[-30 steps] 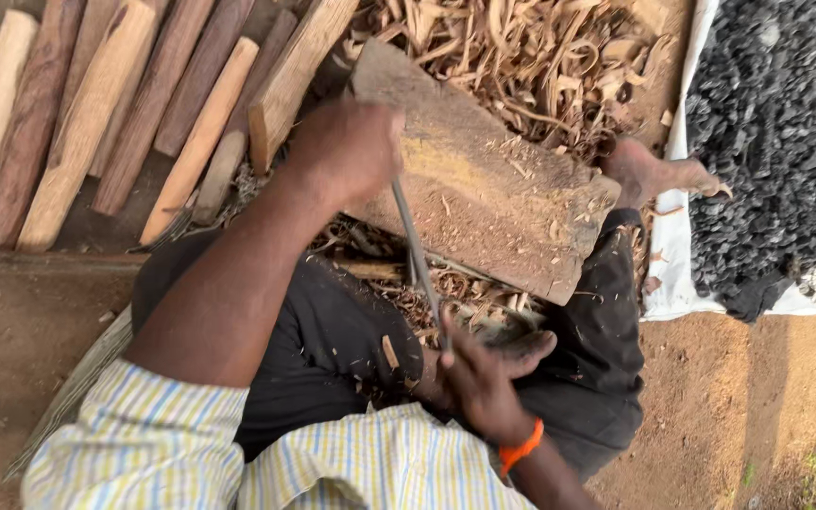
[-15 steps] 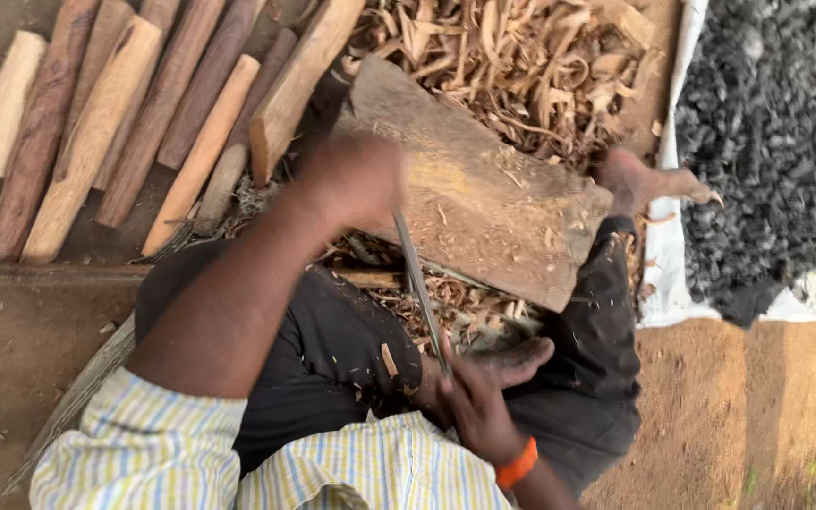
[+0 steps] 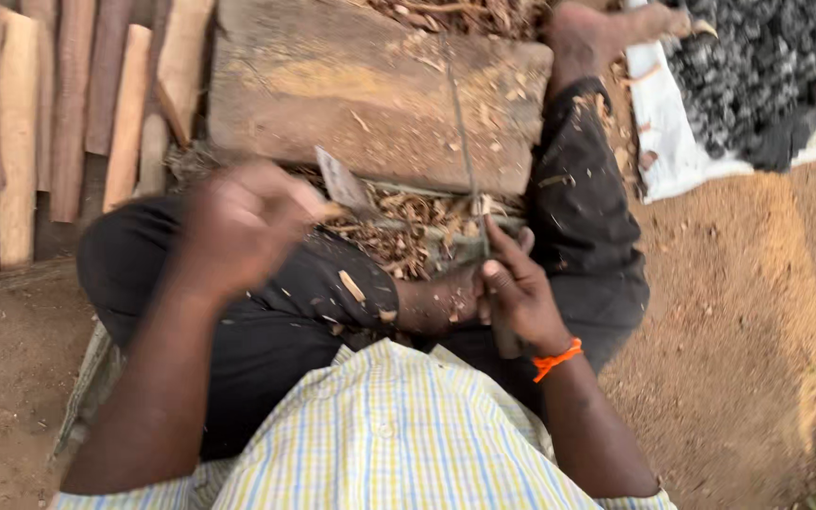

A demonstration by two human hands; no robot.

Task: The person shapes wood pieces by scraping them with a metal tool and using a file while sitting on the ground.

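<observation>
My left hand point(image 3: 238, 227) is blurred over my left knee and pinches a small flat grey chip point(image 3: 340, 181) that sticks out toward the wooden block point(image 3: 332, 94). My right hand point(image 3: 517, 288), with an orange band at the wrist, is closed around the handle end of a long thin blade point(image 3: 460, 123). The blade runs away from me across the top of the block. Wood shavings point(image 3: 399, 231) lie in my lap between the two hands.
Several peeled and bark-covered sticks point(image 3: 16, 142) lie side by side at the left. My bare foot point(image 3: 597, 28) rests past the block's right end. A white sheet point(image 3: 672, 142) holding a heap of dark pieces point(image 3: 767, 66) lies at the right on brown earth.
My left hand has left the far side of the block and come back over my knee, now pinching the flat chip. My right hand stays on the blade's handle. The view has tilted down.
</observation>
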